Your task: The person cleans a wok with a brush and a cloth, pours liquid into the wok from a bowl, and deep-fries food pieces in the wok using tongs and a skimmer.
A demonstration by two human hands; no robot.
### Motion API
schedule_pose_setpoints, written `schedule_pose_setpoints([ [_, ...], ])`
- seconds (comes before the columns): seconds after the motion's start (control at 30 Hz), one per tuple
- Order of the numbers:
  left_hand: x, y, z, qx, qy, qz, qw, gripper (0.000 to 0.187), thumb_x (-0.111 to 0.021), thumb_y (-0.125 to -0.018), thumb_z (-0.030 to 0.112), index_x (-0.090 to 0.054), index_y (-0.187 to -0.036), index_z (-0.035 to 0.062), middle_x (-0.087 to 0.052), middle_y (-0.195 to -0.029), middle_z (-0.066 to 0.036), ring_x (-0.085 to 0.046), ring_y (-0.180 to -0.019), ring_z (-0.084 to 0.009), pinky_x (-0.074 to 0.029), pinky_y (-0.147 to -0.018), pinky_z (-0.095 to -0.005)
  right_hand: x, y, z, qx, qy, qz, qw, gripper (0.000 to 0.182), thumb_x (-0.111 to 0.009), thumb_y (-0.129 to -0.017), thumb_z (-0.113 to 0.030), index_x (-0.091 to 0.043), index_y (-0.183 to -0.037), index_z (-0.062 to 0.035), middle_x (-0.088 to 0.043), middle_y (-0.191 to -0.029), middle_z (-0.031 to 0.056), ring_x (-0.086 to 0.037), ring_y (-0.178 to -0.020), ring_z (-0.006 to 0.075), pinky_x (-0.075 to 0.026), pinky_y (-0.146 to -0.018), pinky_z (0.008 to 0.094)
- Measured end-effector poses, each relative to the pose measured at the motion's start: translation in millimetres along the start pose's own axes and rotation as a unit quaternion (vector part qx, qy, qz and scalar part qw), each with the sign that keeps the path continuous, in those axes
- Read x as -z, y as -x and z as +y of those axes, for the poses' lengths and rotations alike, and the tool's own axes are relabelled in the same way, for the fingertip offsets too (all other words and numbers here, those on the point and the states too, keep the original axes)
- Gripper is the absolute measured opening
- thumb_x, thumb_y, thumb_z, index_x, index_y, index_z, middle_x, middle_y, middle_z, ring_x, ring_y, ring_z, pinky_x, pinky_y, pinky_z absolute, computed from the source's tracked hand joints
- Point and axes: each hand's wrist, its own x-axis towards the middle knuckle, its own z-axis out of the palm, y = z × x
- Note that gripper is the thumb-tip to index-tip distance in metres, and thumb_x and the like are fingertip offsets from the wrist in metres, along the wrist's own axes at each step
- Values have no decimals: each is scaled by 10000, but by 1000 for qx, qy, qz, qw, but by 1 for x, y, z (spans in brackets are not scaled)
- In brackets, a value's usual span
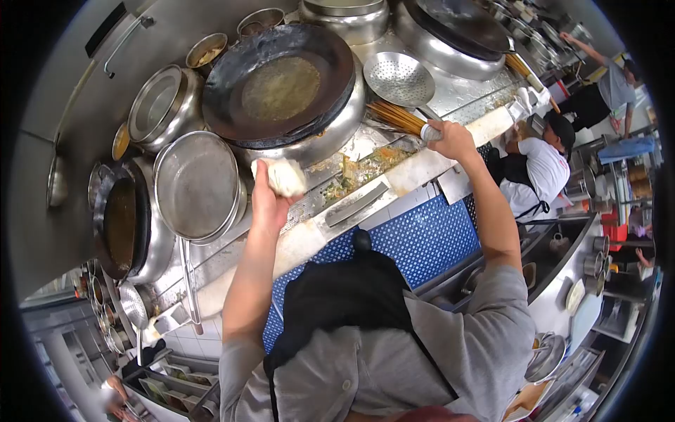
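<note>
My left hand is closed around a bunched white cloth, just in front of the large dark wok. A shallow yellowish liquid lies in the wok's bottom. With my right hand I grip the wrapped end of a bamboo wok brush. Its bristles point left, toward the wok's stand. Behind the brush a perforated skimmer rests on the steel stove top. Food scraps are scattered between my two hands along the stove's front.
A round strainer sits over a pot at left, its handle projecting forward. Another wok stands at far left, a further wok at back right. A white stove edge runs before me. Co-workers are at right.
</note>
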Motion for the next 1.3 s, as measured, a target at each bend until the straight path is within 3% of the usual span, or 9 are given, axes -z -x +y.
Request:
schedule_pose_setpoints([
  [0.1, -17, -19, 11, 10, -59, 2, 998, 680, -228, -990, 660, -545, -1256, 120, -671, -1103, -88, -669, -923, -265, -555, -673, -412, -8, -12, 10, 30, 0, 35, 999, 649, -771, -675, -330, -635, -1291, -177, -702, -983, 223, -687, -921, 354, -535, -863, 424],
  [0.37, -34, -68, 11, 58, -64, 21, 996, 678, -225, -985, 669, -558, -1237, 135, -675, -1057, -99, -665, -910, -258, -565, -652, -417, -11, -40, 40, -25, -4, 36, 999, 635, -766, -718, -334, -604, -1323, -229, -694, -1091, 190, -668, -1021, 340, -524, -901, 431],
  [0.43, -38, -71, 10, 86, -55, 6, 995, 594, -303, -975, 671, -564, -1221, 198, -664, -1113, -63, -649, -971, -264, -544, -695, -455, -17, -49, 46, -20, -8, 54, 998, 634, -757, -726, -340, -599, -1329, -223, -693, -1089, 199, -668, -1021, 343, -522, -903, 436],
  [0.57, -45, -90, 5, 100, -35, -20, 994, 394, -429, -981, 529, -593, -1143, 210, -678, -1013, -35, -654, -912, -239, -533, -643, -399, -24, -58, 43, -19, 10, 79, 997, 627, -742, -742, -345, -592, -1335, -207, -691, -1079, 209, -668, -1008, 358, -524, -887, 447],
  [0.77, -63, -99, 3, 115, 86, 27, 989, 234, -521, -951, 406, -637, -983, 205, -665, -917, -23, -643, -819, -240, -517, -594, -367, -22, -20, 21, -24, -23, 129, 991, 623, -744, -746, -342, -599, -1332, -191, -699, -983, 222, -680, -929, 379, -528, -839, 465],
  [0.87, -70, -123, 1, 110, 55, 85, 989, 140, -570, -928, 311, -622, -959, 185, -651, -891, -30, -638, -778, -238, -498, -554, -364, -29, 20, 9, -42, -152, 165, 974, 623, -764, -738, -332, -612, -1321, -168, -702, -939, 236, -686, -888, 391, -527, -802, 452],
  [0.97, -64, -112, -1, 40, 28, 157, 986, 146, -566, -931, 308, -612, -986, 180, -649, -871, -30, -636, -747, -227, -471, -510, -357, -37, 52, 3, -48, -237, 183, 953, 647, -778, -731, -293, -601, -1322, -96, -706, -993, 241, -708, -899, 324, -527, -817, 396],
  [1.07, -39, -101, 18, 19, -2, 157, 987, 150, -556, -930, 305, -606, -999, 181, -658, -832, -23, -632, -681, -218, -426, -464, -337, -51, 88, 4, -44, -318, 196, 927, 670, -788, -729, -242, -577, -1329, -27, -709, -1053, 226, -711, -933, 241, -522, -840, 351],
  [1.3, 9, -70, 58, -54, -55, 113, 991, 178, -614, -884, 252, -597, -989, 109, -657, -775, -45, -626, -582, -194, -381, -381, -301, -62, 129, -5, -89, -313, 178, 928, 675, -794, -717, -278, -590, -1314, -36, -703, -1070, 222, -708, -959, 257, -514, -844, 342],
])
